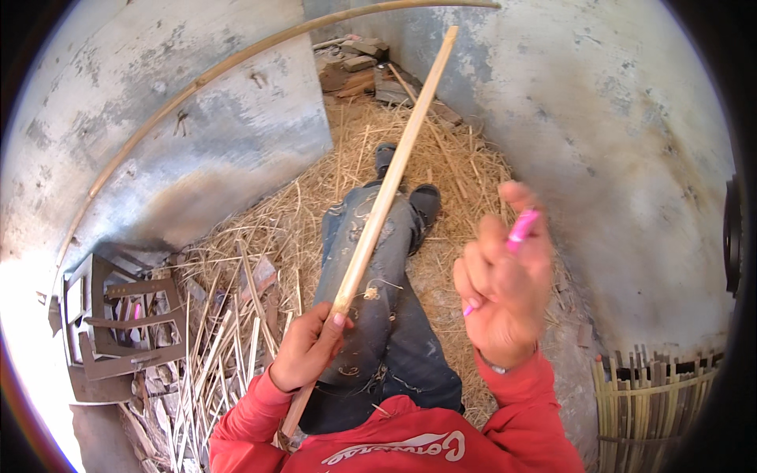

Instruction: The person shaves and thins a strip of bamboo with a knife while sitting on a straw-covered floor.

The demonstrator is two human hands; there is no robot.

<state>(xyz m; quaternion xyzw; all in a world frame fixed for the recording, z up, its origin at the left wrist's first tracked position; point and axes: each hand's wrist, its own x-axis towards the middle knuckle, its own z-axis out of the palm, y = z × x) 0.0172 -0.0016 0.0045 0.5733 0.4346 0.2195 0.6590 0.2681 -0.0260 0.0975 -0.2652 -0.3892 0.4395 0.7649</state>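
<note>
My left hand (309,347) is closed round the lower part of a long, pale split-bamboo strip (386,189). The strip slants over my legs, its thin far end up near the wall corner and its near end by my left forearm. Raised to the right, well apart from the strip, my right hand (505,288) has its fingers curled round a slim bright pink pen-like stick (520,230). One end of it shows above the fingers and a small tip below them. Motion blurs this hand, and the fingers hide the stick's middle.
My outstretched legs (367,260) lie over straw and shavings (441,347). Loose strips (213,378) are heaped at left beside a dark wooden frame (130,323). A long curved pole (181,94) leans along the left wall. A slatted bamboo basket (654,402) stands at lower right; bricks (355,63) fill the far corner.
</note>
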